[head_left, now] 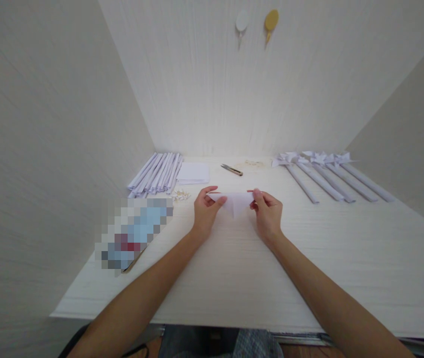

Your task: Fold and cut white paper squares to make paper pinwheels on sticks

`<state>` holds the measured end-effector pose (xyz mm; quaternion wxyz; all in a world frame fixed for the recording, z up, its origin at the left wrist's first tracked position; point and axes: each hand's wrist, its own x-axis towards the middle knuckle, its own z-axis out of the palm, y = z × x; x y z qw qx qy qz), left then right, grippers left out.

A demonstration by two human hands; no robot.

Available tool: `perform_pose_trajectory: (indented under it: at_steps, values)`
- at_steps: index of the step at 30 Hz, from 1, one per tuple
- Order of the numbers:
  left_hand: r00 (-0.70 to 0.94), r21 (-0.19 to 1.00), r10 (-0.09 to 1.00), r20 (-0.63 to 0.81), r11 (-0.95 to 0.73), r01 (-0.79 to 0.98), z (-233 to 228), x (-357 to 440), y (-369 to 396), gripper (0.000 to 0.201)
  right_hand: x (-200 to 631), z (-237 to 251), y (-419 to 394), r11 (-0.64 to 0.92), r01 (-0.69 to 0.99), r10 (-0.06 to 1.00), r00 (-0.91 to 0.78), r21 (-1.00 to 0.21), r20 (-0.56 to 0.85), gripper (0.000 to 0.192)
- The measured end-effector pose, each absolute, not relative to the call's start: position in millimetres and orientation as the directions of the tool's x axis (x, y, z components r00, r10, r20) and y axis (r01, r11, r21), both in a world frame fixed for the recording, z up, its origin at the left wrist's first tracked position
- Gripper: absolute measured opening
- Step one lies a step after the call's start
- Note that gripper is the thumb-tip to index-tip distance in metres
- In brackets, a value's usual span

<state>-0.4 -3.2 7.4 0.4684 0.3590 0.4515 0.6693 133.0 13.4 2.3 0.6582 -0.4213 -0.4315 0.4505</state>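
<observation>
Your left hand (205,213) and right hand (267,214) hover over the middle of the tabletop (309,268), each pinching one end of a folded white paper triangle (234,201) between thumb and fingers. Beyond, snips (232,170) lie by the far edge, rolled paper sticks (158,174) in the far-left corner, bow-topped sticks (327,176) far right.

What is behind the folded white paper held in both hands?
Behind the folded paper, pinched by left hand and right hand, lie a small cutter and paper stack. The table beneath it is hidden.
</observation>
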Motion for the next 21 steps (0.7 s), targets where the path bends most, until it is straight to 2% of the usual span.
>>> perform_pose_trajectory:
  at_steps: [4, 9, 21]
  values:
    - [-0.327, 0.948, 0.943, 0.066, -0.162, -0.275, 8.1, -0.8, -3.6, 0.04, 129.7, -1.1, 12.3, 0.078, -0.311, 0.997, 0.051, -0.947, 0.065, 0.026]
    - [-0.286, 0.939, 0.955, 0.078, -0.168, -0.301, 9.9, 1.1, -6.4, 0.036, 124.9, -4.5, 7.9, -0.026, -0.205, 0.989, -0.146, -0.978, 0.004, 0.026]
    - [-0.304, 0.872, 0.953, 0.009, -0.157, -0.464, 5.6, -2.5, -0.5, 0.032, 125.4, -11.5, 10.3, -0.013, -0.14, 0.997, -0.081, -0.99, -0.001, 0.026]
